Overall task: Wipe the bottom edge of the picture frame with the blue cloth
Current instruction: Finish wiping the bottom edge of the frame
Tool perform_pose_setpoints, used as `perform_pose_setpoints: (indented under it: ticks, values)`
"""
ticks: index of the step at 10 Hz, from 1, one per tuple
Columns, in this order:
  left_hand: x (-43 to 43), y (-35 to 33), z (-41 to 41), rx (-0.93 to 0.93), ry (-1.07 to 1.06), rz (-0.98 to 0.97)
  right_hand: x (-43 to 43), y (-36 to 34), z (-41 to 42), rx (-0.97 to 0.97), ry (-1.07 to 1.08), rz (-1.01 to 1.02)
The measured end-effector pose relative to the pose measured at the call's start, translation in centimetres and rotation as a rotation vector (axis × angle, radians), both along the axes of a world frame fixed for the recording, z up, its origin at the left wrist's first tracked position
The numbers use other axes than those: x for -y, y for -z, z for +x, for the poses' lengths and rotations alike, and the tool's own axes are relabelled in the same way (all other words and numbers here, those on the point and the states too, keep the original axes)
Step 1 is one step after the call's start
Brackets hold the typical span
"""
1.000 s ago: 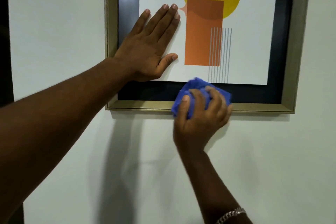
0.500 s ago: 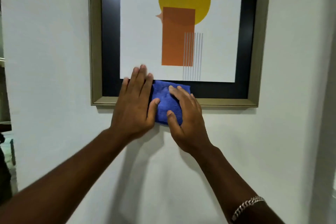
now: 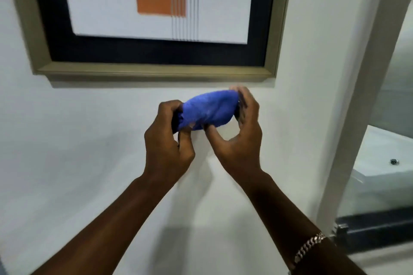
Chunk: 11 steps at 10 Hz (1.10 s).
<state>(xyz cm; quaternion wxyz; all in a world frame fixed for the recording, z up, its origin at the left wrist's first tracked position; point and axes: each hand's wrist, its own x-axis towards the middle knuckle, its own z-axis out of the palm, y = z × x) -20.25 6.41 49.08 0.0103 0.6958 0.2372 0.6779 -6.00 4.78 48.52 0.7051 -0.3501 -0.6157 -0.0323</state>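
A white wall (image 3: 78, 163) fills the view, with the picture frame (image 3: 154, 71) hanging across the top. Just below its bottom edge, centre picture, the left hand (image 3: 166, 140) and right hand (image 3: 239, 138) each pinch an end of the bunched blue cloth (image 3: 207, 109), clear of the frame. A chain bracelet (image 3: 309, 246) circles the right wrist, lower right.

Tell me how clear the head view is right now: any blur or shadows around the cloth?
Head view: motion blur smears the right hand fingertips and the bunched blue cloth; the left hand is sharper; soft shadows fall on the white wall below the gold-rimmed picture frame.
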Motion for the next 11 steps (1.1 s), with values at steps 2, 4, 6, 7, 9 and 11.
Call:
perform_pose_setpoints:
  ticks: [2, 4, 6, 7, 9, 11]
  values:
    - [2.4, 9.1, 6.1, 0.134, 0.215, -0.337, 3.4, 9.0, 6.5, -0.298, -0.145, -0.353]
    - [3.9, 22.1, 12.1, 0.091, 0.327, -0.768, 5.8, 21.8, 12.4, -0.469, -0.071, -0.696]
    - [6.1, 38.7, 16.9, -0.003, 0.249, -1.232, 9.1, 38.3, 16.8, -0.455, 0.194, -1.075]
    - [7.5, 47.5, 18.7, -0.045, 0.232, -1.511, 10.8, 47.3, 18.7, -0.481, 0.260, -1.322]
    - [9.4, 57.2, 19.8, -0.368, 0.240, -1.756, 12.5, 57.2, 20.3, -0.429, 0.283, -1.574]
    - [8.9, 58.1, 19.7, -0.480, 0.279, -1.797, 12.7, 59.1, 20.6, -0.290, 0.294, -1.669]
